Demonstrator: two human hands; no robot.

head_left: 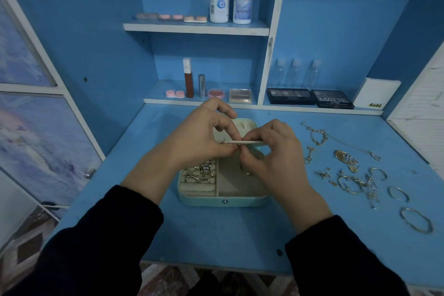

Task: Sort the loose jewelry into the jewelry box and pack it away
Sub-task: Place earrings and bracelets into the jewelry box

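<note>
Mint-green jewelry box (224, 200) sits open mid-desk, rings (199, 172) in its left slots. Both hands above it: left hand (195, 142) & right hand (271, 149) pinch a thin pale panel (249, 142), fingers closed tight. Keep panel level, seat small piece slowly. Loose jewelry (353, 175) right of box.

A blue desktop (216, 230) carries an open mint jewelry box (224, 200) at its middle; to the right lie loose chains (317, 137), tangled earrings (355, 182) and three bangles (416, 220).
</note>
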